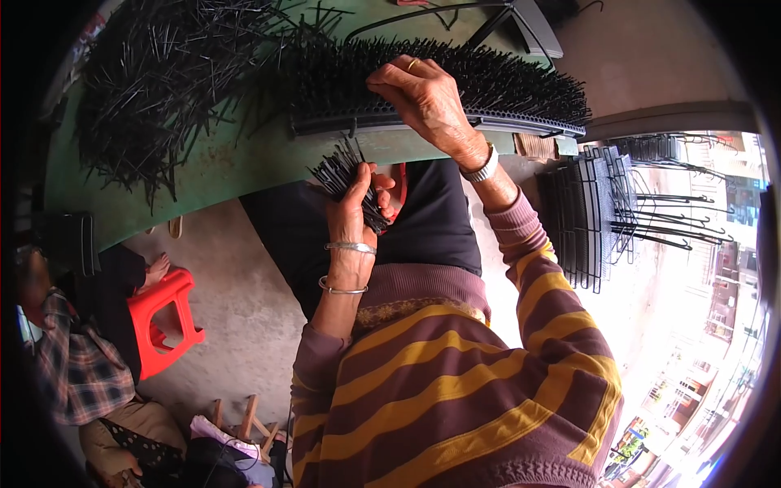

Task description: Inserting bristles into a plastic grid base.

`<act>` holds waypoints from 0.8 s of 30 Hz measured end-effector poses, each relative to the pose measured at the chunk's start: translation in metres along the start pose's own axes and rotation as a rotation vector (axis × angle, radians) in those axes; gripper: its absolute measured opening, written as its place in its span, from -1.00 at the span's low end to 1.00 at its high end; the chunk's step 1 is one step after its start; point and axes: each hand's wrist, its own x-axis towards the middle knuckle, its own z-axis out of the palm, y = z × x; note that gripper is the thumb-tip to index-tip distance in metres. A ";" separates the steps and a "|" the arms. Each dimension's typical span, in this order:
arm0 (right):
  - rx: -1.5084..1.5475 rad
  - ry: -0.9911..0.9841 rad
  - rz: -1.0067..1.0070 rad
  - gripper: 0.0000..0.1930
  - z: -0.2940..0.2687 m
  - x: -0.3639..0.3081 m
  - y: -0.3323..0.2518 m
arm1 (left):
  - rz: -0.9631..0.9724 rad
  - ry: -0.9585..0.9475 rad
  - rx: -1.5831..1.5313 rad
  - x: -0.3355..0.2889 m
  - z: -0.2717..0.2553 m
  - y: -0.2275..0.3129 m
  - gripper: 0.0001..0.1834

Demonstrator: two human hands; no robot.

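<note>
My left hand (pixel 358 203) is closed around a bundle of thin black sticks (pixel 332 171), held just off the table's near edge above my lap. The sticks fan out past the thumb. My right hand (pixel 427 96) is over a long perforated rack (pixel 512 119), its fingertips pinched together among the black sticks (pixel 504 77) standing densely in it. Whatever lies between those fingertips is too small or hidden to make out. The rack rests along the near edge of the green table (pixel 236 163).
A big heap of loose black sticks (pixel 163 89) covers the table's left part. Wire-handled racks (pixel 582 215) are stacked at the right. A red plastic stool (pixel 167 321) stands on the floor at left, near a seated person in a plaid garment (pixel 85 358). A black wire handle (pixel 431 12) arches behind the rack.
</note>
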 end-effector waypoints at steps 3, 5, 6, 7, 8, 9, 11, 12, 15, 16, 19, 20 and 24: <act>-0.040 0.036 0.037 -0.88 0.004 0.001 0.003 | 0.014 -0.022 0.019 0.001 -0.001 -0.001 -0.76; -0.024 0.050 0.032 -0.88 0.005 0.001 0.002 | 0.000 -0.015 0.040 0.000 0.001 -0.001 -0.76; -0.053 0.027 0.033 -0.89 0.004 0.004 -0.002 | -0.014 -0.006 0.059 -0.002 0.003 0.000 -0.76; -0.081 0.003 0.035 -0.89 0.003 0.005 -0.005 | -0.016 -0.006 0.061 -0.003 0.005 0.001 -0.76; -0.082 0.004 0.038 -0.89 0.004 0.004 -0.005 | -0.029 -0.018 0.038 -0.004 0.006 0.001 -0.76; -0.069 0.014 0.067 -0.89 0.006 0.003 -0.003 | -0.041 -0.033 0.014 -0.004 0.008 0.001 -0.75; -0.057 0.025 0.096 -0.89 0.009 -0.002 -0.002 | -0.025 -0.032 0.023 -0.005 0.010 -0.001 -0.74; -0.090 0.049 0.108 -0.88 0.010 -0.005 -0.003 | -0.008 -0.029 0.030 -0.005 0.010 -0.002 -0.74; -0.122 0.104 0.124 -0.86 0.015 -0.011 -0.004 | -0.003 -0.024 0.028 -0.006 0.010 -0.003 -0.75; -0.121 0.133 0.128 -0.85 0.016 -0.012 -0.005 | -0.001 -0.024 0.028 -0.006 0.009 -0.003 -0.75; -0.102 0.160 0.133 -0.85 0.019 -0.012 -0.006 | -0.017 -0.043 0.014 -0.007 0.009 -0.003 -0.75; -0.102 0.160 0.132 -0.85 0.019 -0.013 -0.006 | -0.014 -0.041 0.020 -0.007 0.009 -0.004 -0.75; -0.034 0.161 0.126 -0.88 0.020 -0.013 -0.008 | -0.003 -0.040 0.032 -0.008 0.010 -0.003 -0.74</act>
